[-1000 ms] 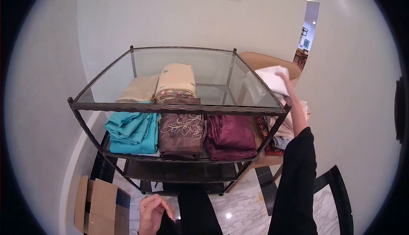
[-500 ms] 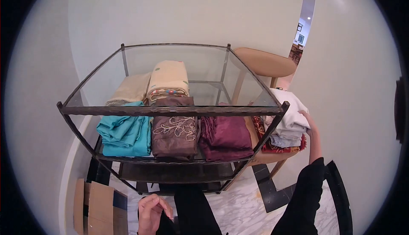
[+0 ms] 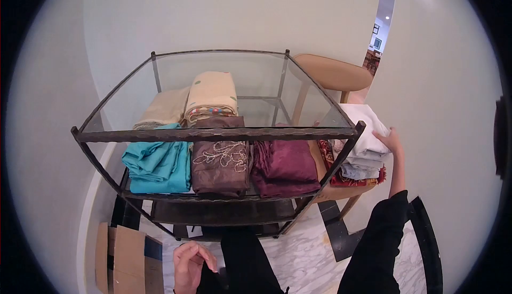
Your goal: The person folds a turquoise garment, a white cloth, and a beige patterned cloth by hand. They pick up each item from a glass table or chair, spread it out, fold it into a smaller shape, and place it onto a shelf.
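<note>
My right hand (image 3: 389, 141) is at the right edge of a stack of folded white cloths (image 3: 364, 134) on the chair. Its thumb side touches the top cloth and its fingers are apart, so it looks open. Under the white stack lies a red patterned cloth (image 3: 380, 178) with a fringe. My left hand (image 3: 193, 264) hovers low in front of the shelf, fingers curled loosely together, nothing visible in it. On the shelf are a turquoise cloth (image 3: 157, 166), a brown cloth with beaded embroidery (image 3: 220, 160) and a maroon cloth (image 3: 285, 166), all folded.
The metal-framed shelf (image 3: 213, 135) has a glass top, with cream cloth (image 3: 213, 91) and beige cloth (image 3: 165, 108) behind its front rail. A wooden chair (image 3: 336, 73) stands against its right side. An open cardboard box (image 3: 129, 262) sits on the floor at left.
My right hand has moved slightly up and its fingers have lifted and spread at the white cloth's edge. My left hand has barely moved. The view has shifted slightly.
</note>
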`<state>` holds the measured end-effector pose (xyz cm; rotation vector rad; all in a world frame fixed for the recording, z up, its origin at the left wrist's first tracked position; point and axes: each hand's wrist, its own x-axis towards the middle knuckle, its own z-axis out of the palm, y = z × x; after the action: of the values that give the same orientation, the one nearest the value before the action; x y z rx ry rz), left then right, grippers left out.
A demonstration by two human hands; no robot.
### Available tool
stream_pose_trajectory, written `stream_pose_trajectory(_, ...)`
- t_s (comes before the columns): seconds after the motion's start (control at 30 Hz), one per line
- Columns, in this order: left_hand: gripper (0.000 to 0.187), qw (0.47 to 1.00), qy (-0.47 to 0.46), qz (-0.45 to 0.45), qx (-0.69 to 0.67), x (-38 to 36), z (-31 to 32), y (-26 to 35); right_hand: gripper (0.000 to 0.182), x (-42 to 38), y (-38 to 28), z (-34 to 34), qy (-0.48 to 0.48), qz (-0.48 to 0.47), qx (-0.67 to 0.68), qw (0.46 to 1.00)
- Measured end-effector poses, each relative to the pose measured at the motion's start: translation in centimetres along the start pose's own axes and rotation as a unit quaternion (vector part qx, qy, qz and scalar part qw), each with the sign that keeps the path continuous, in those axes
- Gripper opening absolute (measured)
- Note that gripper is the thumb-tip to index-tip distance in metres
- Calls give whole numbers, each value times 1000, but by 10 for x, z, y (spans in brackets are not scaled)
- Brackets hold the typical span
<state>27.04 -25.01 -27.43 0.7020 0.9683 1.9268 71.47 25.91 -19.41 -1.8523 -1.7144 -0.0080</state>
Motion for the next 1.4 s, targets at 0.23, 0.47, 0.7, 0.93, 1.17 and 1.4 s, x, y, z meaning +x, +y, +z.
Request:
stream_pose_trajectory(0.23,33,1000,1,-4,2,0,-3,-1,92,-24,-37,-24,65,-2,-82,995)
stream_pose_trajectory(0.47,33,1000,6,-5,0,0,-4,-2,63,-58,-84,-34,178,-100,-115,972)
stream_pose_trajectory(0.7,34,1000,-8,-9,11,0,-1,-2,35,-94,-150,-19,-44,-367,265,891)
stream_pose_trajectory(0.93,34,999,-22,-23,8,-1,2,1,41,-96,-215,70,-239,-436,298,815)
stream_pose_trajectory(1.17,33,999,-13,-33,19,1,-1,1,55,-89,-322,121,-512,-323,362,708)
stream_pose_trajectory(1.4,32,1000,7,-23,10,9,-10,0,70,-114,-371,126,-513,-334,358,705)
